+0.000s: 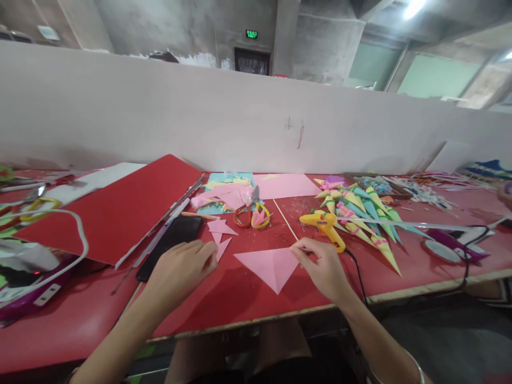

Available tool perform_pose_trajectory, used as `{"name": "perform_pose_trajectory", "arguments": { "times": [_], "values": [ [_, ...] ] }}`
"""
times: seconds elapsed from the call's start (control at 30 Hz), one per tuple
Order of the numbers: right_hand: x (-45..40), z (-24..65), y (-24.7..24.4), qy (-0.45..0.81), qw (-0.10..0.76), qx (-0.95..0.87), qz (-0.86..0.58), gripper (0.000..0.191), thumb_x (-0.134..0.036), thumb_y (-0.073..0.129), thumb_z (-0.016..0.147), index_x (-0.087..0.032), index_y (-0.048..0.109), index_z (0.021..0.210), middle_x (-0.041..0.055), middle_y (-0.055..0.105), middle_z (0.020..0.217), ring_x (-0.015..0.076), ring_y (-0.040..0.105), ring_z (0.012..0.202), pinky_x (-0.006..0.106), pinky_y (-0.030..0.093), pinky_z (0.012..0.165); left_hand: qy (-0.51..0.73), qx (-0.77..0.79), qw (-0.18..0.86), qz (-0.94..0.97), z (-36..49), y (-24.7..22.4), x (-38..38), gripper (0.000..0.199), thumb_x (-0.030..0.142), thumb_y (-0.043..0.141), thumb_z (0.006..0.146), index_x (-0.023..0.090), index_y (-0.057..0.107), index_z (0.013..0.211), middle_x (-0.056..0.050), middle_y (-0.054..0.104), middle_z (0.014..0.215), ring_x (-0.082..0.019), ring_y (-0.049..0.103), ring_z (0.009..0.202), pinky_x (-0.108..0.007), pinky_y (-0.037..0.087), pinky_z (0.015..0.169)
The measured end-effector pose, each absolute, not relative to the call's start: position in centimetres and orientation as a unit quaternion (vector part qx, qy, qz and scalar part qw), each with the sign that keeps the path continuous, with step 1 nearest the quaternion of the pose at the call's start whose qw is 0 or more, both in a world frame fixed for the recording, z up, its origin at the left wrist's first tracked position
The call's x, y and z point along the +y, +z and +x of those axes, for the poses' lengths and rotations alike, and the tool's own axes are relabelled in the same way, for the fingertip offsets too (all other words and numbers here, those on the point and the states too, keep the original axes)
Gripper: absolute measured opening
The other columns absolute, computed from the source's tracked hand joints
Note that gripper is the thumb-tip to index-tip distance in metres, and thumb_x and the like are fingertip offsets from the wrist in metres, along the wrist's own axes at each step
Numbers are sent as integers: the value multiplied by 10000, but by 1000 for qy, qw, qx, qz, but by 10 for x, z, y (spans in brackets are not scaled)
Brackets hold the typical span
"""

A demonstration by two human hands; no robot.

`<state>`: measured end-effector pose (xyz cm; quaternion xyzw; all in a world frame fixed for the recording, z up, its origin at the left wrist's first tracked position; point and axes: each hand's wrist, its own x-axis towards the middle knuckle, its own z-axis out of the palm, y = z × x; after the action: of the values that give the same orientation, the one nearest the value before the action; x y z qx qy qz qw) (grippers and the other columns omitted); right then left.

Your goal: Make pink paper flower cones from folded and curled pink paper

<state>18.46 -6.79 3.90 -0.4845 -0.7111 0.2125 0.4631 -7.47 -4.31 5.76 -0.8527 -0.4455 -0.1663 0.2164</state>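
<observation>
A pink paper triangle (272, 266) lies on the red table, its point toward the front edge and a crease down its middle. My right hand (318, 261) pinches the triangle's right corner, close to the end of a thin stick (285, 218). To the left, my left hand (192, 261) is closed beside small pink paper pieces (222, 228); whatever its fingers hold, if anything, is hidden. Behind the triangle are scissors (262, 216) with red and yellow handles and a small folded pink paper piece on them. A yellow glue gun (326, 226) lies right of the stick.
A black phone (172, 237) and a large red board (132, 208) lie left. Pink sheets (286, 186) are at the back. Colourful paper cones (360, 208) are piled right, near a purple device (448, 245). A black cable hangs over the front edge.
</observation>
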Motion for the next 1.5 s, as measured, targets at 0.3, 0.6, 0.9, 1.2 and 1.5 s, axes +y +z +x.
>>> {"name": "perform_pose_trajectory", "arguments": {
  "times": [0.3,0.6,0.9,1.2,1.5],
  "values": [
    [-68,165,43,243,415,-785,-392,181,-227,501,855,-170,617,729,11,648,692,118,576,637,201,415,603,-179,-407,-81,-892,-44,65,-59,218,349,466,850,218,611,946,22,667,686,-139,577,630,-262,404,677],
    [-74,148,42,-63,292,-881,-367,154,-131,461,790,-200,582,725,0,609,714,139,514,684,383,302,935,-134,-382,41,-914,-37,51,-66,291,219,429,870,179,566,616,19,616,515,-133,549,470,-258,352,554],
    [-68,159,34,-66,302,-874,-375,138,-106,456,667,-190,492,565,-33,527,513,106,429,508,240,312,579,-147,-356,56,-921,-37,55,-69,337,213,356,899,197,591,659,14,634,525,-137,552,460,-242,340,525],
    [-68,193,19,107,360,-789,-486,137,-180,445,801,-173,552,716,-14,550,589,111,495,548,219,352,575,-113,-427,-116,-890,-61,55,-63,316,288,360,898,199,615,733,24,620,579,-109,543,509,-184,324,499],
    [-93,181,2,268,372,-771,-442,235,-260,459,863,-166,560,673,-19,568,621,110,532,596,196,385,567,-124,-420,-172,-882,-41,42,-83,290,268,388,875,199,615,709,39,612,582,-100,536,510,-165,359,479]
  ]
}}
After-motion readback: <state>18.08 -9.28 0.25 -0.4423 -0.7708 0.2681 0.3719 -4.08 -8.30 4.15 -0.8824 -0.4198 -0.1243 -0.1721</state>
